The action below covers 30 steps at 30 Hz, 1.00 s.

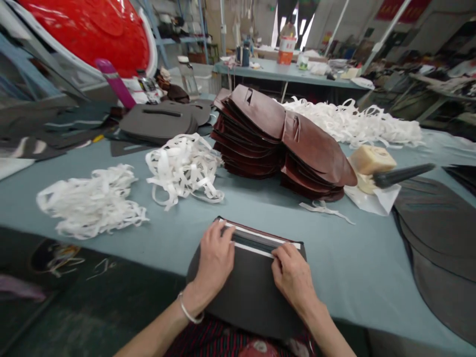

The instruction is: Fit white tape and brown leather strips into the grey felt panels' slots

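Your left hand (213, 260) and right hand (293, 277) both lie on the dark rounded panel (245, 297), which sits directly in front of you at the table's near edge. Its slot (253, 243) runs left to right along the far side, tilting slightly down to the right, between two white strips (256, 237). Your hands press down with fingers together, one at each end of the slot, and neither pinches anything. The left hand is nearer the slot's left end, the right hand nearer its right end. Just beyond lie two stacks of oxblood leather pieces (247, 131), with a loose white offcut (325, 210) near the right stack. Tangled white tape (184, 171) lies far left, and a pale block (372, 159) sits right, under a dark-handled brush (403, 174). Nothing lies across the panel.
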Each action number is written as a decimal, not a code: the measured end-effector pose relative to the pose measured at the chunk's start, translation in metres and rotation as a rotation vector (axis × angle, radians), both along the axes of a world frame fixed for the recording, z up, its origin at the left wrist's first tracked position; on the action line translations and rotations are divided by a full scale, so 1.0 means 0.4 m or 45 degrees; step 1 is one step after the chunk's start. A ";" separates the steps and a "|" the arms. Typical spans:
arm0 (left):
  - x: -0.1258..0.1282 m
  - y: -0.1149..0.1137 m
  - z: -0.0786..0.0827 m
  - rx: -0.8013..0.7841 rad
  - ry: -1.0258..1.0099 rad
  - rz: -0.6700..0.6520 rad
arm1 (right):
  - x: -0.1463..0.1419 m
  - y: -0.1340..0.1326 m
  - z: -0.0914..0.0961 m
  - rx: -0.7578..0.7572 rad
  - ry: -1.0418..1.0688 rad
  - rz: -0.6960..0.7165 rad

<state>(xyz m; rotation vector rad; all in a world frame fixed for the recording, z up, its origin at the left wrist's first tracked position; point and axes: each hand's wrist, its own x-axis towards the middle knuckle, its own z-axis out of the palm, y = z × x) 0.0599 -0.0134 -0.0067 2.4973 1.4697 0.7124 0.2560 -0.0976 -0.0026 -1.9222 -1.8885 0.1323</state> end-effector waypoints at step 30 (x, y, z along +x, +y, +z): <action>-0.089 0.079 -0.024 -0.172 -0.276 -0.112 | -0.178 0.198 -0.059 0.068 -0.091 0.085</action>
